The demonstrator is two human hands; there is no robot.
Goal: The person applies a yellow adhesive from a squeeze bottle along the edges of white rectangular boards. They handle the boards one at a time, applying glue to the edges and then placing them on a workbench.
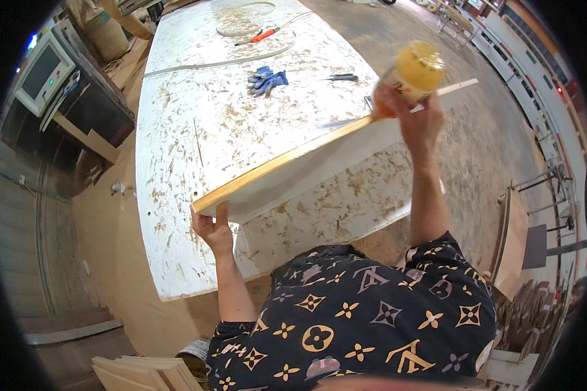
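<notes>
A white board (319, 159) stands on its long edge on a worn white worktable (176, 146), slanting from lower left to upper right. My left hand (214, 228) grips its near left end, thumb on the face towards me. Raised at the upper right, my right hand (414, 114) is wrapped round a bottle of yellow glue (421, 65), tilted bottom up. The bottle's lower end meets the board's top edge (287, 156); the hand partly hides that spot. Left of the bottle this edge looks yellow and glossy, beyond it paler.
Blue gloves (267, 79), a dark slim tool (343, 77), and a red-handled tool (264, 35) on a pale hose (228, 64) lie across the table. A control panel (44, 73) stands at left. Stacked boards (143, 375) are at lower left, a rack (541, 195) at right.
</notes>
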